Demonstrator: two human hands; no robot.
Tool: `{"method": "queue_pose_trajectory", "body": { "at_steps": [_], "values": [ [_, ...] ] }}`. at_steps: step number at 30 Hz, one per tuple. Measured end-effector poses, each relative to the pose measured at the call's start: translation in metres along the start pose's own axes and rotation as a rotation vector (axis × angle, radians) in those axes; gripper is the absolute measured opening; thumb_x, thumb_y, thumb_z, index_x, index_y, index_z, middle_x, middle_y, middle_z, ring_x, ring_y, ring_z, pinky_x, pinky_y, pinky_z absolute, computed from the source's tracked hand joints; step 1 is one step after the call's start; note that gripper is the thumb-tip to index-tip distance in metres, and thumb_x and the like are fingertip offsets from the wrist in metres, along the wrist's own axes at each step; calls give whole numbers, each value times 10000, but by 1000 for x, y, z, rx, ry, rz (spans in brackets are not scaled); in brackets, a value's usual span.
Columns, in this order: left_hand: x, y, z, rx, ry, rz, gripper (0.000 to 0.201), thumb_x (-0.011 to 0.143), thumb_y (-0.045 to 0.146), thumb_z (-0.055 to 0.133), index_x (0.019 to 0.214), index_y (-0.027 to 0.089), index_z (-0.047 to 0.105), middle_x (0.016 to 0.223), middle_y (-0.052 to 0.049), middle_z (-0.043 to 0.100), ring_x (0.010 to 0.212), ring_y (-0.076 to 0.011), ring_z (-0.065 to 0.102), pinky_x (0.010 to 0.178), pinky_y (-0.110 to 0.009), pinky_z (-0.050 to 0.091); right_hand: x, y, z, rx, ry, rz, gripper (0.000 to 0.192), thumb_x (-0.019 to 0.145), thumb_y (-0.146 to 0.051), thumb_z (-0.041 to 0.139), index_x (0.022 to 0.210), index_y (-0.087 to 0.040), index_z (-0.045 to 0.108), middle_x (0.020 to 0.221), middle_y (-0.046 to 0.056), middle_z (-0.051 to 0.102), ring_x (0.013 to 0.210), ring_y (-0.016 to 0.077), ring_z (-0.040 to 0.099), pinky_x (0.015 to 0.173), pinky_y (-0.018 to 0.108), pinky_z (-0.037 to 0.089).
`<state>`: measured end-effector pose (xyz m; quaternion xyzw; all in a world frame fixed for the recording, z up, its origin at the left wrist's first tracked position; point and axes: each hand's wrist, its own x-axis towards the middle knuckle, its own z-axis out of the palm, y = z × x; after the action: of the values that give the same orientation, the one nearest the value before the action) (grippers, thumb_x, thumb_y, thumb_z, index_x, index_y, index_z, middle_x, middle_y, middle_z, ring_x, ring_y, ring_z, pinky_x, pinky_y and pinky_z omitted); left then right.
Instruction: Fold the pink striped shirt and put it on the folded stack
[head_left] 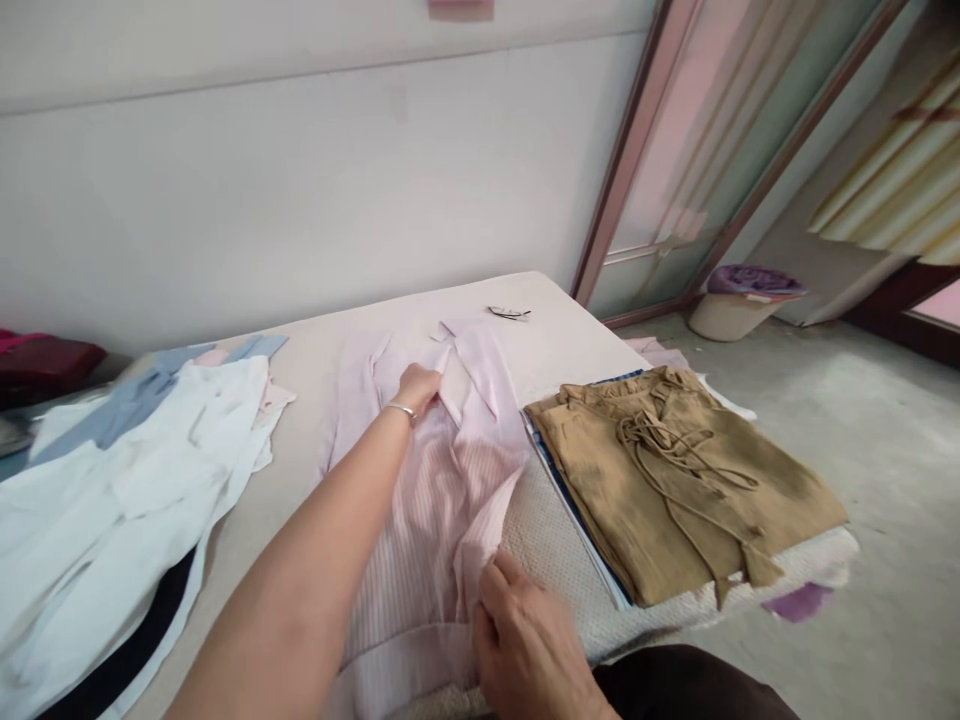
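A pale pink and lilac ribbed knit sweater lies spread on the light table cover in front of me, its sleeves toward the wall and its hem band nearest me. My left hand, with a silver bangle at the wrist, reaches across it and is closed on the fabric near the neckline. At the lower right side edge, my right hand pinches the sweater between thumb and fingers. Just right of the sweater sits a pair of folded brown drawstring trousers on top of a stack of folded clothes.
White and blue garments are heaped at left, with a dark red item behind them. Glasses lie near the table's back edge, beside the wall. A waste bin with a purple liner stands on the floor at right.
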<state>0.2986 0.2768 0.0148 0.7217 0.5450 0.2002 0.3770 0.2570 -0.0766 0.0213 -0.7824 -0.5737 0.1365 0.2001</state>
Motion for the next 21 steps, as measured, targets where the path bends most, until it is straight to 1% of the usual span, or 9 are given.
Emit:
{"method": "queue_pose_trajectory", "body": {
  "at_steps": [3, 5, 7, 9, 11, 13, 16, 18, 21],
  "values": [
    [0, -16, -29, 1, 4, -26, 143, 788, 147, 572, 887, 112, 668, 725, -124, 720, 704, -230, 724, 622, -318, 570, -1, -4, 13, -19, 83, -180, 244, 675, -109, 519, 885, -233, 499, 912, 53, 642, 602, 158, 609, 470, 266, 348],
    [-2, -29, -48, 41, 34, -41, 143, 803, 159, 556, 896, 124, 659, 728, -117, 719, 695, -225, 719, 611, -310, 565, 0, -7, 29, -71, 89, -269, 298, 635, -112, 536, 897, -243, 481, 887, 45, 632, 606, 171, 611, 432, 269, 312],
    [-4, -42, -61, 117, 63, -53, 122, 802, 174, 566, 880, 142, 654, 731, -123, 719, 713, -245, 721, 633, -332, 566, 1, -11, 47, -143, 118, -301, 299, 653, -95, 546, 894, -251, 459, 848, 34, 630, 594, 181, 614, 411, 282, 288],
    [-5, -52, -67, 217, 81, -40, 86, 794, 192, 595, 849, 163, 655, 768, -138, 728, 811, -284, 731, 721, -372, 568, 3, -14, 61, -200, 179, -267, 296, 683, -73, 543, 888, -256, 434, 799, 22, 624, 560, 182, 599, 406, 288, 282],
    [-6, -58, -67, 325, 105, -3, 99, 796, 225, 624, 874, 175, 662, 886, -168, 743, 980, -328, 714, 845, -417, 546, 4, -16, 68, -226, 207, -262, 280, 721, -69, 539, 894, -258, 425, 779, 16, 619, 544, 183, 589, 409, 285, 296],
    [-6, -57, -62, 416, 135, 45, 205, 815, 282, 640, 987, 173, 665, 1059, -205, 728, 1122, -362, 666, 940, -457, 505, 4, -18, 68, -228, 192, -301, 229, 781, -83, 531, 891, -257, 429, 787, 13, 618, 553, 182, 596, 411, 277, 310],
    [1, -50, -49, 501, 143, 132, 352, 851, 370, 636, 1146, 178, 641, 1222, -215, 680, 1195, -361, 628, 993, -462, 472, 3, -19, 63, -234, 172, -332, 171, 853, -103, 520, 864, -255, 441, 791, 2, 621, 567, 175, 614, 403, 268, 323],
    [13, -42, -42, 532, 119, 179, 303, 877, 382, 615, 1106, 191, 666, 1212, -183, 694, 1185, -328, 635, 993, -419, 468, 2, -19, 63, -249, 187, -313, 171, 849, -104, 535, 855, -257, 458, 776, -5, 620, 558, 177, 620, 390, 276, 332],
    [38, -33, -39, 549, 92, 185, 264, 946, 377, 517, 952, 188, 701, 1053, -131, 745, 1063, -259, 680, 912, -335, 489, -1, -19, 68, -257, 212, -298, 184, 820, -97, 568, 824, -257, 478, 744, -7, 611, 550, 182, 621, 386, 281, 363]
  ]
}}
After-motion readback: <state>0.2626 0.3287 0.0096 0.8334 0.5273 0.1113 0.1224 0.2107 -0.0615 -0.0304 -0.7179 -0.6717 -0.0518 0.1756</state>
